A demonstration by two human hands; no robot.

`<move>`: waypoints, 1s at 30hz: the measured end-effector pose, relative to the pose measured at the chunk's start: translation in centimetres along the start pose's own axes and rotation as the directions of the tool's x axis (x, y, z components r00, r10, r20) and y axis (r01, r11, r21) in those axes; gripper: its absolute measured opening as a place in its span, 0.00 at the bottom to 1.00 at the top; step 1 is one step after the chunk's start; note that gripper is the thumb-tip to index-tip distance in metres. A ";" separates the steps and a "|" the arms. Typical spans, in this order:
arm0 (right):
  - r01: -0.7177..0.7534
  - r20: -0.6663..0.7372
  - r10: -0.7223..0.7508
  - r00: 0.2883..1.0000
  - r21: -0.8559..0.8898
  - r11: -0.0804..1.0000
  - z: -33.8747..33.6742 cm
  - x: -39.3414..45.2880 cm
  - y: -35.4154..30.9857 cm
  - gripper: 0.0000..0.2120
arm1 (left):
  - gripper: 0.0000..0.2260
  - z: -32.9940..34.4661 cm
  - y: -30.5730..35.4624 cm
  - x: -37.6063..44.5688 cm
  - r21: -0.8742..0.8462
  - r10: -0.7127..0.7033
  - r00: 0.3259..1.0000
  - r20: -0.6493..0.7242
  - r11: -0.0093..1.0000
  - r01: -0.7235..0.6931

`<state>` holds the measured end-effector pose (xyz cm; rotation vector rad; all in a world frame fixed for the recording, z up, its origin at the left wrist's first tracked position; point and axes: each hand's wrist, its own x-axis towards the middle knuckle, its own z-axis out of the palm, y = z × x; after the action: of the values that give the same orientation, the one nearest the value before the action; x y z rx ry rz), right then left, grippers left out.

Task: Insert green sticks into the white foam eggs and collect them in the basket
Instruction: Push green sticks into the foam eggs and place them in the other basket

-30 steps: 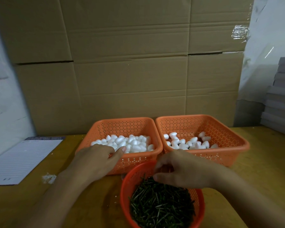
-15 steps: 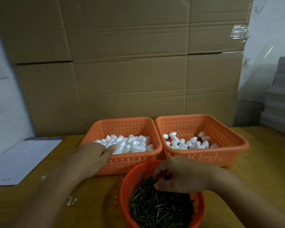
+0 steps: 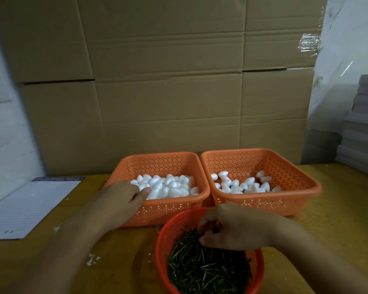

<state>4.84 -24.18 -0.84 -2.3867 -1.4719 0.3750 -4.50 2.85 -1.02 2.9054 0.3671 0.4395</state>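
Head view. At lower centre, a round bowl (image 3: 164, 240) holds a heap of green sticks (image 3: 206, 272). Behind it stand two rectangular baskets, their rims touching or nearly so: the left basket (image 3: 174, 211) carries a dense pile of foam eggs (image 3: 168, 185); the right basket (image 3: 285, 200) carries a thinner scatter of eggs (image 3: 238, 185).

The left hand (image 3: 119, 200) reaches over the near-left rim of the left basket, fingertips among the eggs; whether it grasps one cannot be told. The right hand (image 3: 234, 225) is curled over the far side of the bowl with its fingertips in the sticks, apparently pinching at them, though no single stick can be seen held.

Progress: no egg in either basket visibly bears a stick, so completed pieces cannot be confirmed; the right basket is probably the collecting one. Judged stage: picking up one egg and one stick, with most of the work remaining.

Clearance: cardboard (image 3: 179, 81) closes the back directly behind the baskets. The bowl sits just beside the near walls of both baskets. A lined pad (image 3: 30, 206) lies at left, with bare table (image 3: 338, 219) at right and lower left.
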 end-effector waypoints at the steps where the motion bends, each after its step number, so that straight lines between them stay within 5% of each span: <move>1: 0.001 -0.003 -0.001 1.000 0.001 1.000 0.0 0.0 0.0 0.14 | 0.22 0.0 0.0 0.0 -0.008 0.014 1.000 0.002 1.000 -0.014; 16: -0.001 -0.001 0.001 1.000 0.040 0.999 0.1 0.1 0.2 0.15 | 0.04 0.2 -0.3 0.2 -0.331 0.130 0.991 -0.033 0.934 -0.134; 30: 0.001 0.005 -0.001 1.000 0.049 0.999 0.1 0.1 0.2 0.18 | 0.13 -0.3 0.4 -0.2 -0.563 0.092 0.996 -0.001 0.823 -0.076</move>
<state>5.04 -24.17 -1.01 -2.3482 -1.4488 0.4124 -4.65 2.48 -0.74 2.3457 0.0772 0.4327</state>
